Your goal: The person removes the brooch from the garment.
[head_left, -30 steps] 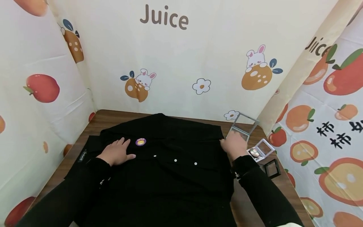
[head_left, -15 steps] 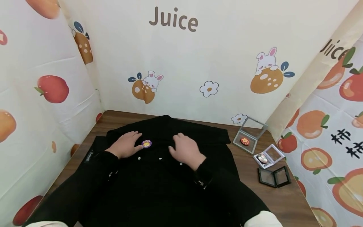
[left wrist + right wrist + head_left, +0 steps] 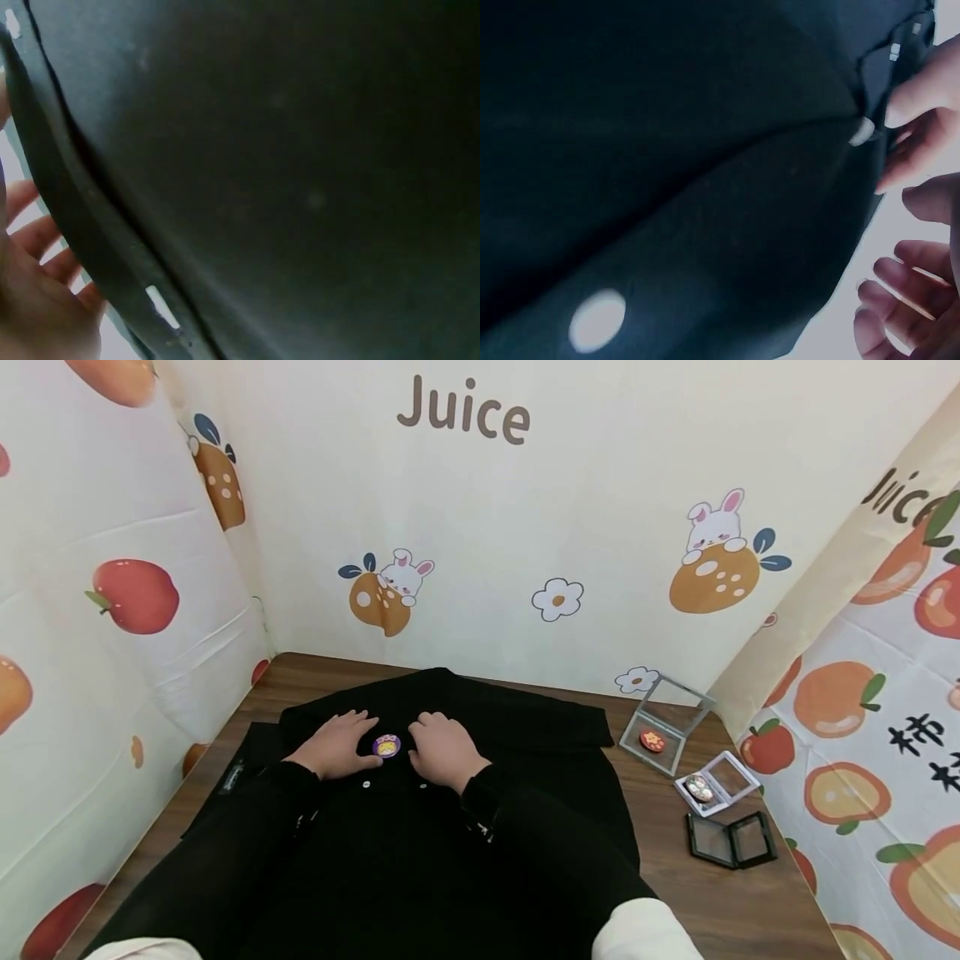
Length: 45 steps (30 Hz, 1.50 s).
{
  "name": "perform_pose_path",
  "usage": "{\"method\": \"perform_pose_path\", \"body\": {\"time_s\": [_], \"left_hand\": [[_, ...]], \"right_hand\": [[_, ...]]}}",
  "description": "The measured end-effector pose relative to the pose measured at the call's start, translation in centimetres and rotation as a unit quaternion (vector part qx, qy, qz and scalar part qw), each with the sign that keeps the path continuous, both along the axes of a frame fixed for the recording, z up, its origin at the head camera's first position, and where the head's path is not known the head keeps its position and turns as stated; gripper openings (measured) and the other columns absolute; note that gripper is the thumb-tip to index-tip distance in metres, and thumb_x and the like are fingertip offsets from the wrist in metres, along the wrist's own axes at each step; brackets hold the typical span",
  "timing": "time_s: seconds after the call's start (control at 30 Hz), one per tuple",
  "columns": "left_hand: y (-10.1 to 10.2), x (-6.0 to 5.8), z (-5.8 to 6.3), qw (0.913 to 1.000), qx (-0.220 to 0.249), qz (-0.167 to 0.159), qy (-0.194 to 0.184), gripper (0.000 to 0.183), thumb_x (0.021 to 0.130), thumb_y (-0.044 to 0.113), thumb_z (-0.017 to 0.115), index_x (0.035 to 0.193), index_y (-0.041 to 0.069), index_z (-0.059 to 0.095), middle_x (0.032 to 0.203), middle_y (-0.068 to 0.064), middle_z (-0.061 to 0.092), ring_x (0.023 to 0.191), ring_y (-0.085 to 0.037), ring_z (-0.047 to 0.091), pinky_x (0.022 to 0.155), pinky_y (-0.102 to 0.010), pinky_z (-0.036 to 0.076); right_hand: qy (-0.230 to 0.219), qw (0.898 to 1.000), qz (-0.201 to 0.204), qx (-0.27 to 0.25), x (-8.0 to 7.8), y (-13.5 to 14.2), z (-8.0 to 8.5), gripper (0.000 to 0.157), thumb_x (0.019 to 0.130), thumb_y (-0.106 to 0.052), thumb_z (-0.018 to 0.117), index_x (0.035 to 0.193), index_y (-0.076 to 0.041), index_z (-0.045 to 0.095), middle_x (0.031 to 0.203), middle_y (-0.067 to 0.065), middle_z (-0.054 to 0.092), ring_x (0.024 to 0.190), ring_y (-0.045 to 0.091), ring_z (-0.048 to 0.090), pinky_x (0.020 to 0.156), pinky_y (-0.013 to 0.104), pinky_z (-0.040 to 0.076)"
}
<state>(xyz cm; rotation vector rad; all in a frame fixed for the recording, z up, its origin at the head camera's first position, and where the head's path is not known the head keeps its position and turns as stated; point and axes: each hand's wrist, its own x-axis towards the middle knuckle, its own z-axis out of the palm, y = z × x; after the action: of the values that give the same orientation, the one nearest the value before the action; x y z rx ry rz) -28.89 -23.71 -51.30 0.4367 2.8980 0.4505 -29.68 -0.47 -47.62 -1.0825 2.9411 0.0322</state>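
A black buttoned shirt (image 3: 525,727) lies spread over the table. On it sits a round purple badge (image 3: 387,746) with a yellow picture. My left hand (image 3: 333,747) rests on the shirt just left of the badge, fingers extended and thumb close to its lower edge. To the badge's right, my right hand (image 3: 444,752) is on the cloth with its fingers loosely bent. Neither hand visibly grips anything. In the right wrist view, a white button (image 3: 598,321) shows on the dark cloth. The left wrist view is mostly filled with black fabric (image 3: 247,150).
On the right of the wooden table (image 3: 667,893) stand three opened display cases. The grey case (image 3: 633,735) holds a red badge (image 3: 652,741), and the white case (image 3: 731,777) a round patterned badge (image 3: 699,788). Nearest is a black case (image 3: 752,841). Printed curtains enclose the table.
My right hand has come left from the shirt's right edge, beside the grey case, to the purple badge. The left hand stays near the badge, its thumb slightly closer. The head view has shifted.
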Motion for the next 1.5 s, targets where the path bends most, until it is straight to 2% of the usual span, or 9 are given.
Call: {"method": "perform_pose_path", "body": {"time_s": [0.2,0.4,0.53,0.63,0.8,1.03,1.23,1.5], "left_hand": [[-0.1,0.5,-0.5,0.9997,0.019,0.002,-0.014,0.081,0.095,0.049,0.072,0.154,0.0,0.045,0.162,-0.029,0.03,0.15,-0.049,0.022,0.119,-0.065,0.016],[0.5,0.6,-1.0,0.9991,0.032,-0.012,-0.025,0.082,0.095,0.05,0.071,0.154,0.0,0.044,0.163,-0.029,0.029,0.151,-0.049,0.02,0.119,-0.066,0.016],[0.6,0.6,-0.8,0.9993,0.023,-0.006,-0.03,0.082,0.094,0.049,0.072,0.154,0.0,0.044,0.163,-0.028,0.029,0.151,-0.049,0.02,0.119,-0.066,0.016],[0.4,0.6,-0.7,0.9993,0.022,-0.006,-0.03,0.082,0.094,0.048,0.072,0.154,-0.001,0.044,0.162,-0.029,0.029,0.151,-0.049,0.021,0.119,-0.067,0.016],[0.2,0.5,-0.8,0.9995,0.023,-0.007,-0.02,0.082,0.094,0.049,0.072,0.154,0.0,0.045,0.162,-0.029,0.03,0.15,-0.049,0.022,0.118,-0.067,0.017],[-0.1,0.4,-1.1,0.9994,0.029,-0.007,-0.017,0.082,0.094,0.049,0.072,0.154,0.001,0.045,0.162,-0.028,0.03,0.151,-0.049,0.022,0.119,-0.067,0.017],[-0.2,0.4,-0.9,0.9993,0.032,-0.006,-0.016,0.081,0.095,0.048,0.072,0.154,0.001,0.044,0.162,-0.028,0.03,0.15,-0.049,0.022,0.118,-0.067,0.017],[-0.5,0.3,-0.5,0.9997,0.021,-0.003,-0.014,0.081,0.095,0.048,0.072,0.154,0.001,0.044,0.162,-0.028,0.03,0.151,-0.049,0.022,0.119,-0.066,0.017]], "right_hand": [[-0.005,0.999,0.044,0.018,-0.4,-1.6,-1.4,0.042,0.102,-0.039,0.065,0.139,-0.019,0.065,0.131,-0.003,0.063,0.117,0.014,0.057,0.098,0.032,0.049],[-0.026,0.994,0.091,0.049,0.7,-1.3,-2.4,0.04,0.099,-0.038,0.069,0.137,-0.026,0.066,0.142,-0.007,0.06,0.126,0.014,0.056,0.102,0.036,0.047],[-0.038,0.993,0.104,0.049,1.1,-1.2,-2.4,0.044,0.101,-0.037,0.066,0.144,-0.025,0.062,0.151,-0.004,0.054,0.132,0.016,0.054,0.105,0.037,0.047],[-0.046,0.992,0.108,0.044,0.9,-1.1,-2.6,0.045,0.103,-0.036,0.065,0.146,-0.026,0.06,0.154,-0.003,0.051,0.135,0.017,0.052,0.108,0.038,0.045],[-0.042,0.993,0.105,0.038,0.1,-1.6,-2.8,0.036,0.104,-0.03,0.062,0.14,-0.024,0.065,0.148,-0.002,0.057,0.129,0.016,0.055,0.106,0.035,0.047],[-0.023,0.997,0.075,0.019,-1.0,-2.7,-3.0,0.024,0.106,-0.032,0.059,0.123,-0.022,0.073,0.125,-0.005,0.068,0.113,0.012,0.062,0.097,0.031,0.051],[-0.009,0.997,0.073,0.02,-1.6,-3.3,-3.7,0.025,0.104,-0.031,0.062,0.124,-0.021,0.073,0.12,-0.003,0.068,0.109,0.013,0.061,0.096,0.03,0.051],[-0.015,0.997,0.079,0.0,-2.2,-3.5,-4.0,0.025,0.104,-0.029,0.063,0.125,-0.02,0.073,0.122,-0.003,0.068,0.109,0.013,0.061,0.094,0.029,0.052]]}}
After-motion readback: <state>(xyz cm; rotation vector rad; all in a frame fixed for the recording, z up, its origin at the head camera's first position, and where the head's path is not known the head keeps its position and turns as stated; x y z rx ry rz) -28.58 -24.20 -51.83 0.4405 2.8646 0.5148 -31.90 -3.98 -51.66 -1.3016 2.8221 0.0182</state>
